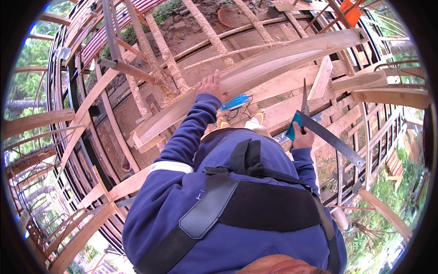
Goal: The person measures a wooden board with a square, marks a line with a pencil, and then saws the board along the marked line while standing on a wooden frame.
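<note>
My left hand point(211, 86) rests on the upper edge of a long, pale wooden beam point(260, 68), with its fingers laid over the wood. The beam slants across in front of me, from lower left to upper right. In my right hand point(303, 137) is a handsaw point(333, 140), gripped by its teal handle. Its grey metal blade points down and right, away from the beam, with a small hole near the tip. Just beyond that hand stands a dark, tapered piece point(305, 97); I cannot tell what it belongs to.
Near my sandalled feet lies a blue object point(235, 102) with a dark cord. A short wooden offcut point(322, 78) leans by the beam's right part. Spaced timbers point(207, 34) coated in sawdust run beyond it, with gaps between. A metal pipe point(132, 71) juts in at left.
</note>
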The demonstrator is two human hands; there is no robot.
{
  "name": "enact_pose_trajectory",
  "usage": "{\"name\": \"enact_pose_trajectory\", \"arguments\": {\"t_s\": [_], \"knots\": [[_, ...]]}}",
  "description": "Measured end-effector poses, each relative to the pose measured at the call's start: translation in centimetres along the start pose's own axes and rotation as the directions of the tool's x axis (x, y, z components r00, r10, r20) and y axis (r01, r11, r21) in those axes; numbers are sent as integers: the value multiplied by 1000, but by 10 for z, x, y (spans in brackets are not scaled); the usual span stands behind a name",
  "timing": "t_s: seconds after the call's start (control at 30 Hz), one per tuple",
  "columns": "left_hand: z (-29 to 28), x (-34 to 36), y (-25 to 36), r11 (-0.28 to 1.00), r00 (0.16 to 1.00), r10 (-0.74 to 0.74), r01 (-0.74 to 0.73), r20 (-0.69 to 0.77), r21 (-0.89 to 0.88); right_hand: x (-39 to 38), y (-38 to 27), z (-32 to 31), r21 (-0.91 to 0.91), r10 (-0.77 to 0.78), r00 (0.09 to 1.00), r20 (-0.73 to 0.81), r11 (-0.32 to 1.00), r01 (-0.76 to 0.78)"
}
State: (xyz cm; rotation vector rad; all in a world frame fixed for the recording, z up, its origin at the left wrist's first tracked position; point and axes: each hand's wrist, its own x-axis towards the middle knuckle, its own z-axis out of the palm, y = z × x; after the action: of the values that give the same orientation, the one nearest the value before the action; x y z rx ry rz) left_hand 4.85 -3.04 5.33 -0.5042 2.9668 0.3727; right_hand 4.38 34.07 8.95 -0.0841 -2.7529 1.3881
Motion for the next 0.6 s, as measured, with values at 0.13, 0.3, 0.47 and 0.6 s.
{"name": "enact_pose_trajectory", "arguments": {"t_s": [0.13, 0.3, 0.47, 0.6], "knots": [[-5, 6, -14, 999, 1000, 10, -9, 26, -31, -15, 4, -5, 9, 126, 991, 52, 992, -127], [-14, 17, -13, 999, 981, 38, -35, 189, -17, -40, 42, -15, -160, 180, 983, 44, 972, -171], [-15, 34, -13, 995, 962, 88, -96, 259, 21, -50, 44, -12, -155, 202, 979, 20, 968, -197], [-10, 36, -4, 948, 970, 235, -244, 67, 204, -46, 41, -10, -178, 225, 971, 83, 962, -208]]}}
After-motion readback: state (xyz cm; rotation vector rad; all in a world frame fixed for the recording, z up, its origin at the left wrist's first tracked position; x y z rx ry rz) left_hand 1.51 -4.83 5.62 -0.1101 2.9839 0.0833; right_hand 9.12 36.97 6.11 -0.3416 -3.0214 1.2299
